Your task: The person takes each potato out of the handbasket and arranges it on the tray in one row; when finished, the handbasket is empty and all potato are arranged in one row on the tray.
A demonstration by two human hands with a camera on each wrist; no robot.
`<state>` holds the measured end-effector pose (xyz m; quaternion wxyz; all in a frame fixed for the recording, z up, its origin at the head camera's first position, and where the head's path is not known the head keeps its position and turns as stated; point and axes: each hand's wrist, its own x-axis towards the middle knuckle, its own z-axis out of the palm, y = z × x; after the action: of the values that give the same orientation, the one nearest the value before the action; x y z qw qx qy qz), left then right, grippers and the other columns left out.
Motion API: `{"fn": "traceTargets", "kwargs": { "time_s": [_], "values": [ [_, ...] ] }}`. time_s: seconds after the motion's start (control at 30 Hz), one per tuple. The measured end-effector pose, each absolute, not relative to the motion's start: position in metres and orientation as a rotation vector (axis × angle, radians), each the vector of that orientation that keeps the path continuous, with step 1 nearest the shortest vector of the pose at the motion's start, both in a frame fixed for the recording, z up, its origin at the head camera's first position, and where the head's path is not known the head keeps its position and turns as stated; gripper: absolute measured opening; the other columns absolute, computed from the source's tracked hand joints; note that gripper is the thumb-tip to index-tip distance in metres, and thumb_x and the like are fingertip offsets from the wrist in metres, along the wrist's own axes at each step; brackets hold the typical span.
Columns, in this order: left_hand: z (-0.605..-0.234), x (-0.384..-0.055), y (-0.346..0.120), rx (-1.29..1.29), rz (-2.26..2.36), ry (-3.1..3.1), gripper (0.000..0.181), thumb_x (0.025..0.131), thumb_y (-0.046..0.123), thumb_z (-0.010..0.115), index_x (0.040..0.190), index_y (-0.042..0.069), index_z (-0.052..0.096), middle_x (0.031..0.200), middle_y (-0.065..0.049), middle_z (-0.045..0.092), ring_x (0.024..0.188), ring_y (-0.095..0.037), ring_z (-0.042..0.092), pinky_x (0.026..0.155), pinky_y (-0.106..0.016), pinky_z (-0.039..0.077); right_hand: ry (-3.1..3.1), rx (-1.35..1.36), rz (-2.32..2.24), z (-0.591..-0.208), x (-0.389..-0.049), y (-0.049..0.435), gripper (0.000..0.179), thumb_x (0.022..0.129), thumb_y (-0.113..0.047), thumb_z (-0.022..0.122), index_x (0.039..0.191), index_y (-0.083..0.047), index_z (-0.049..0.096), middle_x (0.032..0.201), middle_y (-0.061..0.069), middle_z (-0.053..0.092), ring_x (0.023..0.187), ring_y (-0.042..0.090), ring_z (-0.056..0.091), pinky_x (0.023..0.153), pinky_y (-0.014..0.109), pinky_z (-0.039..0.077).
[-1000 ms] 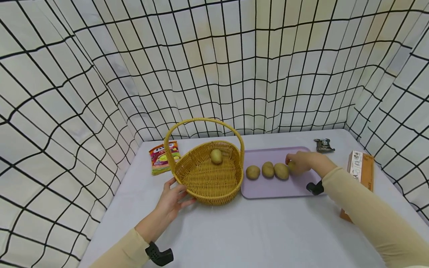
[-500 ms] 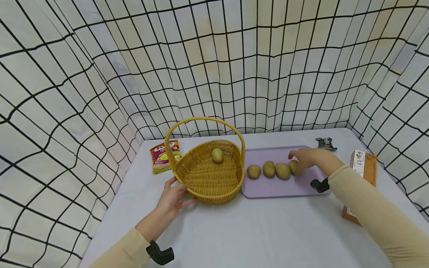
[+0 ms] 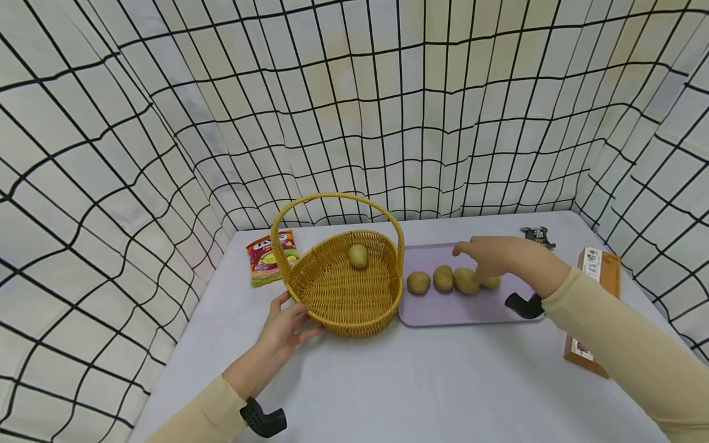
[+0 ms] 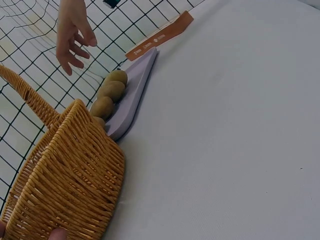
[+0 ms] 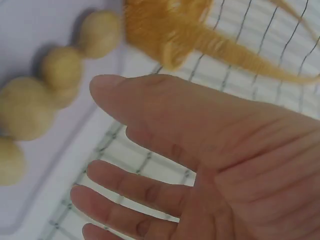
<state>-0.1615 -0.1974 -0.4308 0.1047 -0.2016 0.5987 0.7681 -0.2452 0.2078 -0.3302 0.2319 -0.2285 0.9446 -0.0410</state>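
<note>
My left hand (image 3: 279, 333) grips the near-left rim of a yellow wicker basket (image 3: 349, 307), which has a tall arched handle. One potato (image 3: 357, 256) lies inside, towards the back of it. To the right, several potatoes (image 3: 418, 283) sit in a row on a light purple tray (image 3: 443, 315). Above the right end of that row hovers my right hand (image 3: 495, 253), partly covering the last potato (image 3: 491, 282). The right wrist view shows this hand (image 5: 200, 150) with fingers spread and nothing held. In the left wrist view only fingertips (image 4: 58, 234) show at the basket's side.
A colourful snack packet (image 3: 270, 258) lies left of the basket. Behind the tray's right end is a small dark wrapped item (image 3: 537, 235). A brown and white box (image 3: 604, 274) stands at the right, partly behind my sleeve. Black netting (image 3: 388, 123) over white cloth surrounds the table.
My right hand has let go of the rightmost potato, lifted off it and moved leftward over the row. The left hand and the basket have stayed in place.
</note>
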Motion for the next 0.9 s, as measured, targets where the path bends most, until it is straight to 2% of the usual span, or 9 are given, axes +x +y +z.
{"fn": "traceTargets", "kwargs": {
  "time_s": [0.17, 0.3, 0.4, 0.47, 0.63, 0.73, 0.83, 0.9],
  "values": [
    [-0.431, -0.161, -0.199, -0.593, 2.262, 1.771, 0.081, 0.101, 0.004, 0.045, 0.165, 0.016, -0.003, 0.164, -0.021, 0.024, 0.147, -0.038, 0.036, 0.104, -0.056, 0.054, 2.617, -0.704, -0.076, -0.307, -0.234, 0.181, 0.069, 0.085, -0.006, 0.072, 0.149, -0.014, 0.050, 0.136, 0.017, 0.058, 0.094, 0.023, 0.057, 0.086, 0.043, 0.053],
    [-0.432, -0.160, -0.200, -0.600, 2.264, 1.768, 0.081, 0.101, 0.004, 0.046, 0.165, 0.016, -0.002, 0.164, -0.021, 0.025, 0.147, -0.038, 0.037, 0.103, -0.056, 0.054, 2.617, -0.757, -0.042, -0.295, -0.226, 0.165, 0.067, 0.088, -0.009, 0.073, 0.150, -0.016, 0.050, 0.139, 0.016, 0.058, 0.099, 0.023, 0.061, 0.092, 0.047, 0.056],
    [-0.431, -0.161, -0.200, -0.600, 2.266, 1.766, 0.081, 0.100, 0.004, 0.047, 0.165, 0.016, -0.001, 0.163, -0.020, 0.026, 0.146, -0.038, 0.038, 0.102, -0.056, 0.056, 2.608, -0.776, -0.011, -0.291, -0.220, 0.155, 0.067, 0.090, -0.015, 0.075, 0.152, -0.019, 0.048, 0.144, 0.016, 0.056, 0.111, 0.024, 0.062, 0.104, 0.055, 0.053],
    [-0.431, -0.161, -0.198, -0.593, 2.264, 1.767, 0.081, 0.100, 0.004, 0.046, 0.165, 0.016, -0.001, 0.163, -0.020, 0.027, 0.146, -0.038, 0.037, 0.102, -0.056, 0.056, 2.597, -0.781, -0.016, -0.289, -0.215, 0.149, 0.068, 0.091, -0.015, 0.074, 0.153, -0.021, 0.048, 0.148, 0.015, 0.053, 0.113, 0.025, 0.061, 0.105, 0.055, 0.052],
    [-0.429, -0.163, -0.198, -0.593, 2.260, 1.771, 0.081, 0.100, 0.004, 0.046, 0.165, 0.016, -0.001, 0.163, -0.020, 0.027, 0.146, -0.037, 0.038, 0.101, -0.056, 0.056, 2.585, -0.813, -0.035, -0.284, -0.206, 0.131, 0.067, 0.092, -0.019, 0.074, 0.154, -0.026, 0.047, 0.153, 0.011, 0.050, 0.108, 0.021, 0.058, 0.099, 0.050, 0.054],
    [-0.429, -0.163, -0.198, -0.598, 2.261, 1.768, 0.081, 0.100, 0.004, 0.046, 0.165, 0.016, -0.002, 0.163, -0.020, 0.026, 0.146, -0.037, 0.038, 0.101, -0.055, 0.056, 2.566, -0.812, -0.050, -0.285, -0.203, 0.120, 0.063, 0.096, -0.022, 0.070, 0.153, -0.027, 0.047, 0.154, 0.009, 0.049, 0.101, 0.021, 0.061, 0.090, 0.045, 0.057],
    [-0.430, -0.162, -0.198, -0.604, 2.260, 1.770, 0.081, 0.100, 0.004, 0.046, 0.165, 0.016, -0.002, 0.164, -0.021, 0.025, 0.146, -0.037, 0.038, 0.102, -0.055, 0.055, 2.566, -0.860, -0.014, -0.288, -0.204, 0.108, 0.060, 0.097, -0.025, 0.068, 0.153, -0.025, 0.046, 0.154, 0.009, 0.049, 0.109, 0.022, 0.061, 0.091, 0.044, 0.056],
    [-0.431, -0.162, -0.197, -0.605, 2.258, 1.770, 0.081, 0.100, 0.004, 0.046, 0.165, 0.016, -0.002, 0.164, -0.021, 0.025, 0.146, -0.037, 0.038, 0.102, -0.055, 0.055, 2.579, -0.914, 0.018, -0.290, -0.205, 0.099, 0.060, 0.097, -0.028, 0.070, 0.152, -0.022, 0.047, 0.153, 0.010, 0.050, 0.120, 0.026, 0.059, 0.098, 0.046, 0.055]
  ]
}}
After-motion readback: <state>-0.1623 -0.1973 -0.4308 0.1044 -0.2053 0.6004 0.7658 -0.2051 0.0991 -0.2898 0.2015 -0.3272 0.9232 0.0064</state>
